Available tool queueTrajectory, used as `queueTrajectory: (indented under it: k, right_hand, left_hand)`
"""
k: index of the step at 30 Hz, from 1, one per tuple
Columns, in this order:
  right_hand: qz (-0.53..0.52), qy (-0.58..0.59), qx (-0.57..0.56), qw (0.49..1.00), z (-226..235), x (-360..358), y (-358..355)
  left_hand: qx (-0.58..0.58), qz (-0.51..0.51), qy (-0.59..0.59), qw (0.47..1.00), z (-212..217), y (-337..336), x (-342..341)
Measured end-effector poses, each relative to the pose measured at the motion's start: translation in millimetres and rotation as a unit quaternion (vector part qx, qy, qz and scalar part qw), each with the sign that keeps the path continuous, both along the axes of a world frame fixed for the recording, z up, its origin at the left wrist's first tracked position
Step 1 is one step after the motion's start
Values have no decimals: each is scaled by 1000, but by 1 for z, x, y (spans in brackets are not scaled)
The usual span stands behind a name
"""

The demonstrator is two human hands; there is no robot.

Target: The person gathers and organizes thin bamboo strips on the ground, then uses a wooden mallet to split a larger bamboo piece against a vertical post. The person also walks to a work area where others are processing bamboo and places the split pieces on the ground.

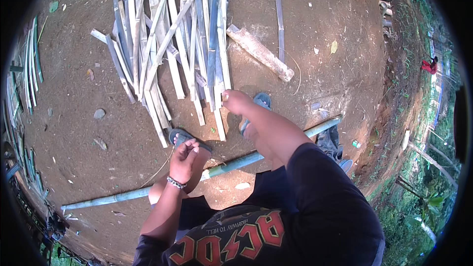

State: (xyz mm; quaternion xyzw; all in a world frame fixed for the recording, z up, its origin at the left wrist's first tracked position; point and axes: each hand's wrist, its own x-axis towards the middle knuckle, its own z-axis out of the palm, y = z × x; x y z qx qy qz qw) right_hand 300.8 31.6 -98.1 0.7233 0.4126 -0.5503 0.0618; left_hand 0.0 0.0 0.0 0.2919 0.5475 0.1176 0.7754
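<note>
A big pile of split bamboo strips (170,34) lies on the ground in front of me, pale on some faces and grey-green on others. My right hand (237,102) reaches to the near right end of the pile, its fingers closed at the tip of a bamboo strip. Above my left sandal (189,140), my left hand (182,161) is held with its fingers curled in, and nothing shows in it. A chain bracelet (176,182) circles that wrist. My right sandal (262,100) is beside my right hand.
A green bamboo pole (113,199) runs crosswise under my legs. Right of the pile lie a short, thick wooden piece (261,53) and a lone strip (279,17). More bamboo (32,64) lies at far left. Dark cloth (329,140) sits at right; a person in red (429,65) is far off.
</note>
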Motion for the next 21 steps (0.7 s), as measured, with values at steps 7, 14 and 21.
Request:
queueTrajectory:
  k: [7,14,21]
  right_hand:
    - [48,-112,98,988,-177,47,133]
    - [99,-61,175,978,-220,78,150]
    - [-36,-19,232,972,-240,102,124]
  left_hand:
    - [104,50,8,993,-161,100,81]
    - [184,-51,-30,981,-183,147,135]
    - [142,-60,-2,988,-207,138,140]
